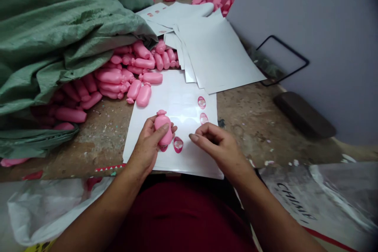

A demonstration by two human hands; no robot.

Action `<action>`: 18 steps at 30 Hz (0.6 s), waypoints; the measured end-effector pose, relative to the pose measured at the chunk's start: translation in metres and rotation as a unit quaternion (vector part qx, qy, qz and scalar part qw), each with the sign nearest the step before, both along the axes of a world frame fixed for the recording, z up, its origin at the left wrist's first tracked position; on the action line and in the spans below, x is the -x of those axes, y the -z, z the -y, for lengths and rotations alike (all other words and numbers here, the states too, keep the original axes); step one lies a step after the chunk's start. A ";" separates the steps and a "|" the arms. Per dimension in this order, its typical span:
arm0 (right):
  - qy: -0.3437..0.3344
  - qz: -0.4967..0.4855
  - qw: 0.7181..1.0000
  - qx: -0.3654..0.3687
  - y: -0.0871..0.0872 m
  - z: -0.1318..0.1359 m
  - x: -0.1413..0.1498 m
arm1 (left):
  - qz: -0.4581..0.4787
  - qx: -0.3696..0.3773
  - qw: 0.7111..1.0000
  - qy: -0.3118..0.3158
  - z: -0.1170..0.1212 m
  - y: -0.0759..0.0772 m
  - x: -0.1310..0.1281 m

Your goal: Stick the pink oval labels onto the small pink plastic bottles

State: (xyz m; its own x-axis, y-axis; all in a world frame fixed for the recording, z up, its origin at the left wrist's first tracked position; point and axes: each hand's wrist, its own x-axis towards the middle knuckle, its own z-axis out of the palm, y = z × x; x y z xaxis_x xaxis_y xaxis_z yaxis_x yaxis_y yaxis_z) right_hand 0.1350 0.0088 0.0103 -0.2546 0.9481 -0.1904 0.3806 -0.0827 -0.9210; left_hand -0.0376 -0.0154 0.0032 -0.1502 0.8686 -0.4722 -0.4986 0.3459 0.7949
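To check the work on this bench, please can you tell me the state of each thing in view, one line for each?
Left hand: closed around the item
Pink bottle-shaped item: held above the sheet
Right hand: fingers curled, no held thing visible
Label sheet: lying flat, some oval labels on it
Green woven sack: slumped, pink items beside its edge
White sheets: loose, overlapping

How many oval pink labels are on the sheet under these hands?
4 labels: two near the sheet's right edge, one beside the pink bottle in the left hand, one partly under it. More may hide beneath it.
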 end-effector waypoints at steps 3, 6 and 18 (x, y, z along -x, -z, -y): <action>-0.010 -0.052 0.998 0.022 -0.011 -0.001 -0.001 | -0.007 -0.004 1.000 0.028 0.005 -0.007 -0.004; -0.019 -0.041 0.999 0.008 -0.010 -0.002 -0.003 | 0.002 -0.011 0.998 0.054 0.009 -0.013 -0.006; -0.088 0.317 0.914 -0.236 0.027 0.011 -0.008 | -0.033 -0.020 0.999 -0.022 0.005 0.001 0.009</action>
